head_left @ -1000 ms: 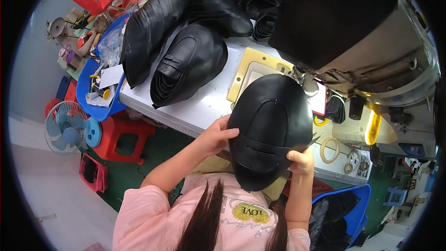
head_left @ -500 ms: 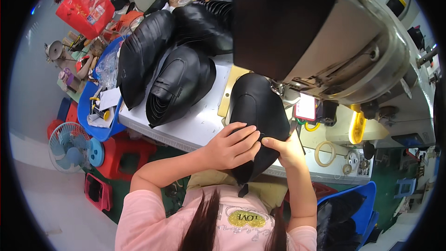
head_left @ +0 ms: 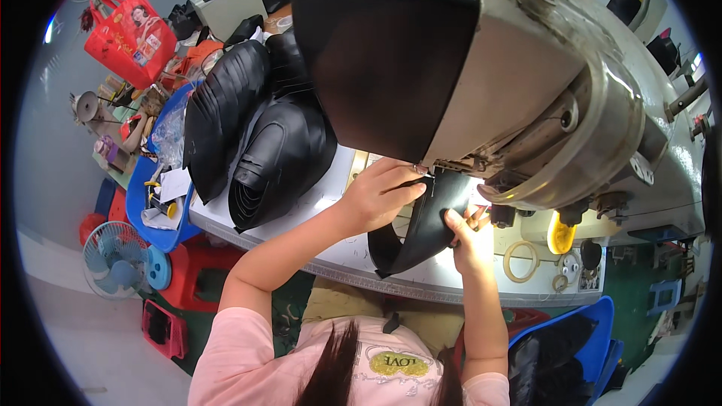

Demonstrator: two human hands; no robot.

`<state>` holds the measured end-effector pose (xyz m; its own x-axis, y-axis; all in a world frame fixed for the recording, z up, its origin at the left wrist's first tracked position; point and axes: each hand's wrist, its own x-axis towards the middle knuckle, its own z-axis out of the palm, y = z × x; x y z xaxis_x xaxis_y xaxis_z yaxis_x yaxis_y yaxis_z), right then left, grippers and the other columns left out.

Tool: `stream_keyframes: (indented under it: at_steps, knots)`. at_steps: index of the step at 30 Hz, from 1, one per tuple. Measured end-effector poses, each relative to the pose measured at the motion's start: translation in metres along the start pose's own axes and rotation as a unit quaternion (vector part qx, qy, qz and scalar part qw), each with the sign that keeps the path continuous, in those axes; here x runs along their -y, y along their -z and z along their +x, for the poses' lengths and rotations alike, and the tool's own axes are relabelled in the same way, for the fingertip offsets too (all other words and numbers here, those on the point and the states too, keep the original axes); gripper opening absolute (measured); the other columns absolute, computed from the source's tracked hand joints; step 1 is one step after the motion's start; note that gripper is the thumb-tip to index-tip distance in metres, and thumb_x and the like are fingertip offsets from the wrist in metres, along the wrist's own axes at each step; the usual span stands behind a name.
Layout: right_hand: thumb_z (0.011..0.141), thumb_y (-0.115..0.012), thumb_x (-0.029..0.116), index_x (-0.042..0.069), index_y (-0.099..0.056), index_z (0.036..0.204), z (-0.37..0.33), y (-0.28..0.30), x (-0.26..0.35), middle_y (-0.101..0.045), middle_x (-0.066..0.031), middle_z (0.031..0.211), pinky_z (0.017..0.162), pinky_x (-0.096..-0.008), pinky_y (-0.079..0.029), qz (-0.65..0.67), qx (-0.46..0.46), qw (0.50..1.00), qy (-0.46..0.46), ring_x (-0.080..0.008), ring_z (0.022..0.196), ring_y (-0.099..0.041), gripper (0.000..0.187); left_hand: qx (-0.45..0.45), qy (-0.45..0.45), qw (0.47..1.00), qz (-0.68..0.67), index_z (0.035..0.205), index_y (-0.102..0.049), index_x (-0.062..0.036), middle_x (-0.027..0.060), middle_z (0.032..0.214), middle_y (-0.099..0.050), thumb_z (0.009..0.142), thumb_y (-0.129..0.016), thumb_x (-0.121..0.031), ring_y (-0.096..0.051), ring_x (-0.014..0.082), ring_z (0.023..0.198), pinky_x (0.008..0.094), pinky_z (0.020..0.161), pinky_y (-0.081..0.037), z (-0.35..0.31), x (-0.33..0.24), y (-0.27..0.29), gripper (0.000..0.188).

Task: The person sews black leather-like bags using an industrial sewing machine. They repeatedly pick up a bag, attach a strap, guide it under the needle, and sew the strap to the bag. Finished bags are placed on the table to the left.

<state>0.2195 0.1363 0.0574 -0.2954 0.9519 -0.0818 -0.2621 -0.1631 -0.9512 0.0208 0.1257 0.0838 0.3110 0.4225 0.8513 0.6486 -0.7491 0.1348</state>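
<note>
A black leather shoe upper (head_left: 432, 219) is under the head of a sewing machine (head_left: 519, 53), its far part hidden by the machine. Its curved tail hangs toward me near the table's front edge. My left hand (head_left: 378, 194) pinches the upper's left edge close to the needle area, with thumb and fingers together. On the opposite side, my right hand (head_left: 470, 242) grips the right edge, thumb on top. Bright light falls on the table around that hand. Nested black uppers (head_left: 282, 158) lie in stacks to the left of my left hand.
Left of the table (head_left: 331, 263) stand a blue bin (head_left: 143, 214), a red stool (head_left: 184, 282) and a small fan (head_left: 113, 259). A tape ring (head_left: 520, 262) lies at the right. Another blue bin (head_left: 594, 338) with black pieces is at lower right.
The upper has gone from lying in front of the machine to under its head, turned over or folded. My left hand has moved away from me to its edge; the right still grips it.
</note>
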Motion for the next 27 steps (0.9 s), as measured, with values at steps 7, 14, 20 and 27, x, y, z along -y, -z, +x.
stream_keyframes:
  at_steps: [7, 14, 20, 27]
  knots:
    - [0.067, -0.074, 0.01, 0.015, -0.034, 0.068, 0.006, -0.005, 0.005, -0.043, 0.0028, 0.07, 0.047, -0.0176, -0.03, 0.047, -0.055, 0.997, 0.005, -0.0053, 0.059, -0.041, 0.04, 0.016, 0.246, 0.944, -0.219, 0.083, -0.061, -0.0043, 0.009, 0.091, -0.059, 0.065, -0.064, 0.001, -0.057, 0.0261, 0.083, 0.0325, 0.069, -0.047, -0.019, 0.013, -0.022, 0.019]
    - [0.067, -0.073, 0.01, 0.014, -0.036, 0.07, 0.006, -0.003, 0.003, -0.044, 0.0027, 0.07, 0.048, -0.0174, -0.03, 0.045, -0.056, 0.997, 0.01, -0.0048, 0.059, -0.041, 0.038, 0.001, 0.322, 0.897, -0.302, 0.082, -0.061, -0.0036, 0.0094, 0.089, -0.059, 0.065, -0.064, 0.001, -0.057, 0.0264, 0.081, 0.0324, 0.068, -0.047, -0.026, 0.015, -0.029, 0.018]
    - [0.067, -0.072, 0.011, 0.012, -0.042, 0.074, 0.01, -0.001, 0.001, -0.043, 0.0043, 0.065, 0.048, -0.0177, -0.03, 0.007, -0.074, 0.997, 0.019, -0.0048, 0.056, -0.039, 0.031, -0.007, 0.026, 0.999, -0.018, 0.081, -0.061, -0.0028, 0.0096, 0.087, -0.059, 0.067, -0.066, 0.001, -0.058, 0.0267, 0.08, 0.0333, 0.065, -0.048, -0.001, 0.008, -0.007, 0.015]
    - [0.071, -0.072, 0.018, 0.001, -0.044, 0.11, 0.012, 0.01, 0.002, -0.054, -0.0076, 0.1, 0.074, -0.0267, -0.045, -0.091, -0.021, 0.996, 0.003, -0.0155, 0.089, -0.052, 0.05, -0.035, 0.053, 0.997, -0.052, 0.077, -0.06, -0.0014, 0.0106, 0.084, -0.059, 0.064, -0.064, 0.006, -0.057, 0.027, 0.076, 0.033, 0.063, -0.048, -0.005, 0.009, -0.012, 0.015]
